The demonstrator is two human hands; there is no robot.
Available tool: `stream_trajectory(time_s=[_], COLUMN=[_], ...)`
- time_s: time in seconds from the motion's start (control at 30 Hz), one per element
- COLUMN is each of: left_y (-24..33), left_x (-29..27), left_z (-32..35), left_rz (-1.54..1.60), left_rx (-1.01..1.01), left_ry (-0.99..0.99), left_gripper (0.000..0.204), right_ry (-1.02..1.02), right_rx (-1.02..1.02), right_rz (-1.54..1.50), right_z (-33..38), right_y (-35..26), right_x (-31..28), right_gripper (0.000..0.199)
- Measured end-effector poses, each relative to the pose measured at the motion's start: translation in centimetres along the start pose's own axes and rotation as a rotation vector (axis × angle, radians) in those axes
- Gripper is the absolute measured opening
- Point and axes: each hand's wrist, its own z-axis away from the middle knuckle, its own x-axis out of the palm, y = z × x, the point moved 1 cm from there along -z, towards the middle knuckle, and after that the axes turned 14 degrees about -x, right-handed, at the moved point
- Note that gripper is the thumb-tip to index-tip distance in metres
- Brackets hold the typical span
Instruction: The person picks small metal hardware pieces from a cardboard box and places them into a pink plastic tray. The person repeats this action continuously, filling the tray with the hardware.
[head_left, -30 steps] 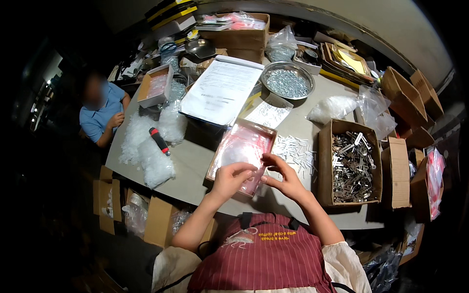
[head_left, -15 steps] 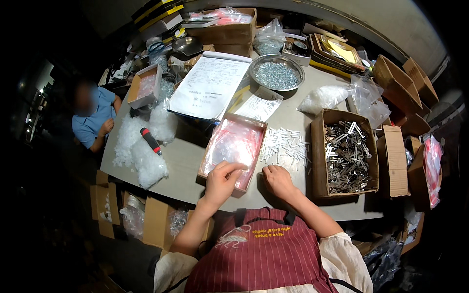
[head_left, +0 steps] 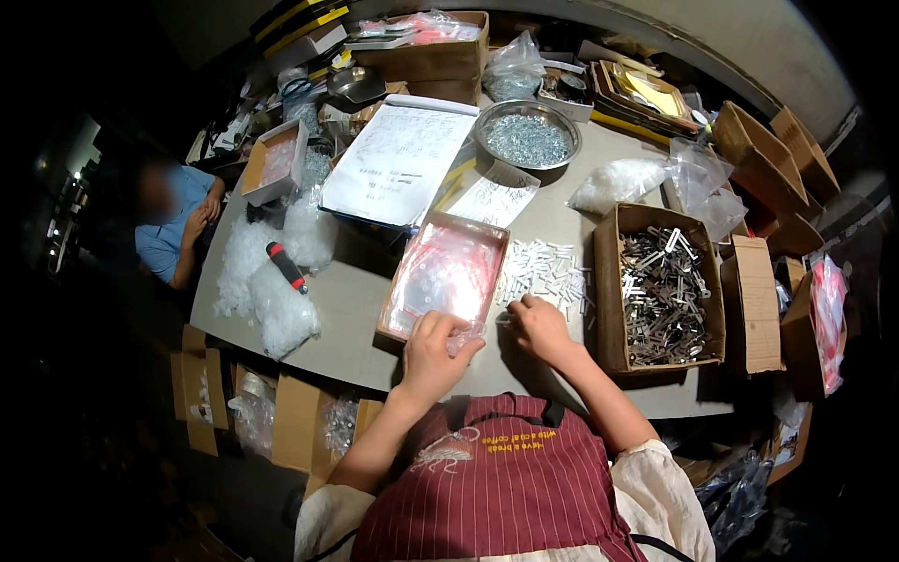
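Note:
At the near end of a shallow cardboard box [head_left: 386, 312] is my left hand [head_left: 433, 361], its fingers closed on a small clear plastic bag [head_left: 465, 337]. Red and clear plastic bags [head_left: 445, 272] fill that box. My right hand [head_left: 541, 330] is at the near edge of a pile of short white plastic pieces [head_left: 548, 272] lying loose on the table. Its fingers are bent together, pointing down and to the left. What lies between those fingertips, if anything, is too small to make out.
A deep carton [head_left: 609, 309] of metal clips stands right of the pile. Beyond are a steel bowl [head_left: 578, 140] of small metal parts and a clipboard with papers [head_left: 403, 159]. A red-and-black screwdriver handle [head_left: 287, 268] rests on plastic bags. A person in blue [head_left: 178, 225] is at left.
My left hand has lowered slightly to the box's near end, and a clear bag now shows in its fingers. My right hand has shifted a little up toward the white pieces.

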Motion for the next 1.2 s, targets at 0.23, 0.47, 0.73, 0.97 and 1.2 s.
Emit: stream_trajectory(time_s=[0.23, 0.47, 0.73, 0.97, 1.2], left_y=[0.4, 0.8, 2.2, 3.2, 3.6], left_x=[1.1, 1.5, 2.3, 2.3, 3.9], left_z=[0.3, 0.9, 0.4, 1.0, 0.9], left_rz=[-0.029, -0.008, 0.067, 0.112, -0.065], left_rx=[0.064, 0.074, 0.123, 0.107, 0.288], left_ry=[-0.044, -0.079, -0.131, -0.259, -0.277], left_gripper=[0.035, 0.036, 0.039, 0.053, 0.045], right_ry=[-0.440, 0.277, 0.315, -0.089, -0.102], right_rx=[0.194, 0.011, -0.257, -0.092, -0.159], right_rz=[-0.106, -0.399, -0.236, -0.323, -0.290], right_z=[-1.2, 0.7, 0.5, 3.2, 5.5], right_y=[-3.6, -3.3, -5.6, -7.5, -8.8], right_x=[-2.3, -5.7, -10.3, -10.3, -11.9], right_gripper=[0.027, 0.017, 0.025, 0.055, 0.048])
